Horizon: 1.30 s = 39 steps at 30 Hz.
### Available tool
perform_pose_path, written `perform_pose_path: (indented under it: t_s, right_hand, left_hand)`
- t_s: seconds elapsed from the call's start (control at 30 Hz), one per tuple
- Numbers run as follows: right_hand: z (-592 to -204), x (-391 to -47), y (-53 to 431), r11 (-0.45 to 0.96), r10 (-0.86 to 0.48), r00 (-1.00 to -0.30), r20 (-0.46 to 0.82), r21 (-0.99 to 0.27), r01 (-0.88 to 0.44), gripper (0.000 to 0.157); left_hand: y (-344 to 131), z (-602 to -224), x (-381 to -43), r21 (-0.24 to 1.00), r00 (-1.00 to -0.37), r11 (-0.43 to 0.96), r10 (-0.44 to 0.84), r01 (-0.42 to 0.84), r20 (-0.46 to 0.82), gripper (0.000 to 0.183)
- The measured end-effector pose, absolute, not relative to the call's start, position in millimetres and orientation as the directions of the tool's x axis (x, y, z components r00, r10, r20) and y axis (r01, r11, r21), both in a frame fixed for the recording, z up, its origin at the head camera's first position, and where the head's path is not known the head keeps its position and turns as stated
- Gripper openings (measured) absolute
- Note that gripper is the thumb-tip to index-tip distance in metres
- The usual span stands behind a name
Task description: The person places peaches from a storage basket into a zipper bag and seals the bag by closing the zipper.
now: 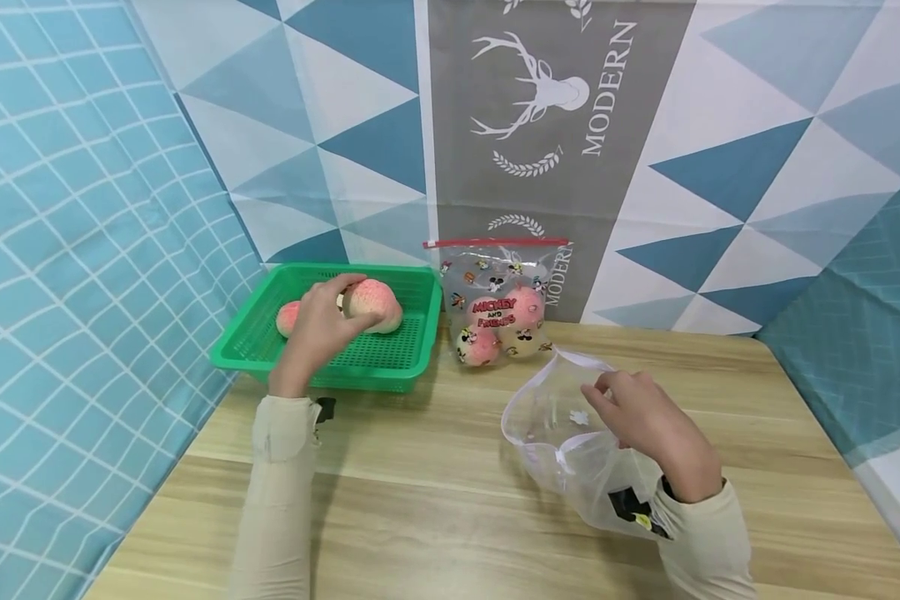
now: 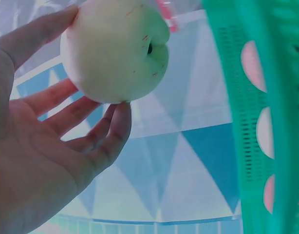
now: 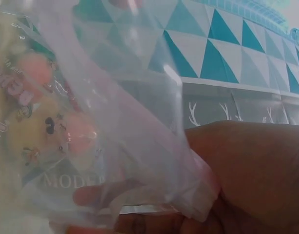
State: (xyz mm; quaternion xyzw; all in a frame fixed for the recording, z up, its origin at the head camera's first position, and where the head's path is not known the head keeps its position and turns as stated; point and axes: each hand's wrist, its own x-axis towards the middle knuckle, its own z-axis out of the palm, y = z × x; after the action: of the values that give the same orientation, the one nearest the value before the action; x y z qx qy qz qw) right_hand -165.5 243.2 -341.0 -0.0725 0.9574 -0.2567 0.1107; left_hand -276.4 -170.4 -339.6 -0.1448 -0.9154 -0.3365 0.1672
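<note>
My left hand [image 1: 321, 327] grips a pink-and-cream peach [image 1: 372, 306] between thumb and fingers, over the green plastic basket [image 1: 322, 375]. In the left wrist view the fingertips [image 2: 121, 111] press the peach's pale underside, and its dark stem hollow shows. Another peach [image 1: 287, 318] lies in the basket behind that hand. On the right, my right hand [image 1: 648, 417] holds a see-through bag [image 1: 547, 467] with a whitish rim by its edge. The bag's mouth gapes toward the left. In the right wrist view the bag's film covers part of the fingers [image 3: 91, 195].
A clear zip bag [image 1: 498, 287] with a red slider and cartoon print stands against the back cloth, several peaches inside. It sits between the basket and the held bag. A patterned cloth [image 1: 375, 108] hangs behind the wooden table [image 1: 420, 500]; blue checked cloth [image 1: 67, 250] borders the left.
</note>
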Motion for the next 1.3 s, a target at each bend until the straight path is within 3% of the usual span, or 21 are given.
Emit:
perform_pose_path:
  t_s: [0.3, 0.7, 1.0, 1.3]
  right_hand:
    - [-343.2, -165.4, 241.2, 0.867, -0.188, -0.968, -0.169, -0.491, -0.083, 0.038]
    - [-346.8, -160.2, 244.6, 0.861, -0.186, -0.969, -0.162, -0.502, -0.081, 0.038]
    - [-344.2, -157.3, 245.1, 0.862, -0.171, -0.972, -0.159, -0.502, -0.07, 0.037]
    - [-338.4, -160.5, 241.4, 0.853, -0.173, -0.979, -0.105, -0.514, -0.096, 0.037]
  left_hand:
    - [-158.8, -320.9, -256.3, 0.559, -0.881, 0.691, 0.267, 0.458, 0.391, 0.058]
    - [-128.9, -295.4, -217.5, 0.352, -0.801, 0.762, 0.343, 0.543, 0.491, 0.059]
    - [-97.4, -299.2, -201.4, 0.287, -0.712, 0.677, 0.504, 0.677, 0.489, 0.057]
    - [-79.0, -304.7, -192.5, 0.256, -0.658, 0.627, 0.575, 0.736, 0.486, 0.06]
